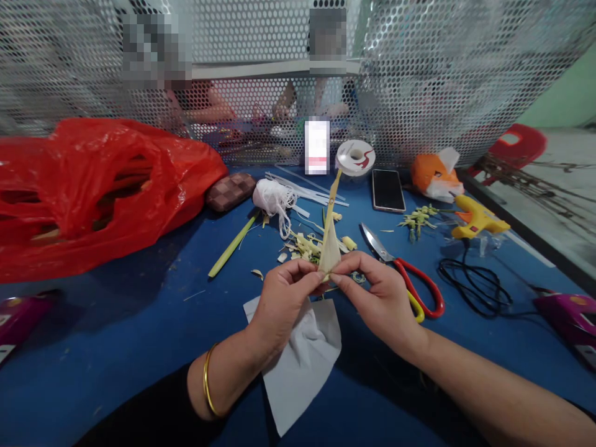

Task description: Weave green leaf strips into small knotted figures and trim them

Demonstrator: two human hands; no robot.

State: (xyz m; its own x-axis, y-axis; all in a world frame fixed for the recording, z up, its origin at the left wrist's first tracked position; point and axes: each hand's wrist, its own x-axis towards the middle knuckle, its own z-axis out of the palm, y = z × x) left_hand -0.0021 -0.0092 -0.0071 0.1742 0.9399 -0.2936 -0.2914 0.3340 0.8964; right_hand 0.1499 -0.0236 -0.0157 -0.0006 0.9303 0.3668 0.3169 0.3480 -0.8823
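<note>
A pale yellow-green folded leaf strip [331, 247] stands upright between my hands, its narrow tip pointing up. My left hand [285, 298] pinches its lower left edge between thumb and finger. On the other side my right hand [379, 298] grips the bottom right edge, fingertips nearly meeting the left ones. Below my hands lies a crumpled white tissue [307, 354]. Leaf scraps [305, 247] are heaped just behind. Scissors with red and yellow handles [421, 285] rest beside my right hand, partly hidden by it.
A red plastic bag [116, 192] fills the left; a brown checked case [231, 192], white string [274, 197] and a green stalk [233, 245] lie nearby. Rightward are a dark phone [388, 190], a yellow glue gun [479, 218] and its black cord [475, 288]. Perforated metal [261, 37] bounds the back.
</note>
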